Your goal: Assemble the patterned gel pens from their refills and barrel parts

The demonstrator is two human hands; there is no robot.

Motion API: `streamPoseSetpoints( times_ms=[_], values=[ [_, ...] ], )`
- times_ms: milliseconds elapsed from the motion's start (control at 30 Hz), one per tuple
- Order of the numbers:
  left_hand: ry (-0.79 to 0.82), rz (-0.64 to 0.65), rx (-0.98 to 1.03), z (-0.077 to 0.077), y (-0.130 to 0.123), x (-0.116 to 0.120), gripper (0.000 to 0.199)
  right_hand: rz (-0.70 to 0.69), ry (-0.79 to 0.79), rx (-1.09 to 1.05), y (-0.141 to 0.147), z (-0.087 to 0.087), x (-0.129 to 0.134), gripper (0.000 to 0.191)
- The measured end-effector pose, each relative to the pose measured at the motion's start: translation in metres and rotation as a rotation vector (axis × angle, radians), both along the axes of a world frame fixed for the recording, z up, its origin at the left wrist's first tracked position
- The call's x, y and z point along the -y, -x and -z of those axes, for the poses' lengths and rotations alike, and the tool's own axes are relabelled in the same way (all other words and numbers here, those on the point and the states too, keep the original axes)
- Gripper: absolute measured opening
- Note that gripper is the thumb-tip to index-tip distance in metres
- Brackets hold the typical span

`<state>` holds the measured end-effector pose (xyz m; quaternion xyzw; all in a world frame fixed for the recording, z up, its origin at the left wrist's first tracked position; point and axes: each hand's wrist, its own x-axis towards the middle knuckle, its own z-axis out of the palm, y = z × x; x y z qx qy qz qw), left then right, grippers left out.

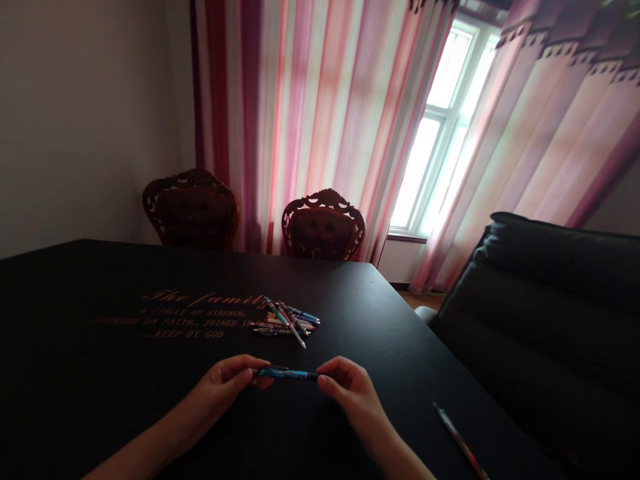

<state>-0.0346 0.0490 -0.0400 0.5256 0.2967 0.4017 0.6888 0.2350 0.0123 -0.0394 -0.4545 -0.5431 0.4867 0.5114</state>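
A blue and black pen (pixel 293 374) is held level between my two hands, above the black table (pixel 125 393). My left hand (pixel 230 380) pinches its left end, where the clip is. At the other end, the fingertips of my right hand (pixel 350 383) close on the dark tip. Just beyond the hands lies a loose pile of several pens (pixel 290 321) in mixed colours, some crossing over others. A single pen (pixel 460 440) rests apart on the table at the lower right, pointing away at a slant.
Gold lettering (pixel 193 313) runs across the table left of the pile. Two carved chairs (pixel 195 210) (pixel 325 227) stand behind the far edge, before striped curtains (pixel 320 120). A dark padded seat (pixel 550 320) is at the right, near a window (pixel 430 147).
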Motion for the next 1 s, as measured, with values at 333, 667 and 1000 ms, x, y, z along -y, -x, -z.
streamPoseSetpoints(
  times_ms=[333, 667, 1000],
  values=[
    [0.043, 0.148, 0.079, -0.01, 0.001, 0.004, 0.029, 0.004, -0.054, 0.256, 0.0, -0.004, 0.006, 0.025],
    [0.016, 0.115, 0.092, -0.006, -0.001, 0.002, 0.025, 0.002, -0.112, 0.503, 0.002, -0.014, 0.017, 0.013],
    [-0.009, 0.077, -0.036, -0.009, -0.006, -0.002, 0.039, 0.359, -0.415, 0.604, -0.032, -0.074, 0.017, 0.01]
  ],
)
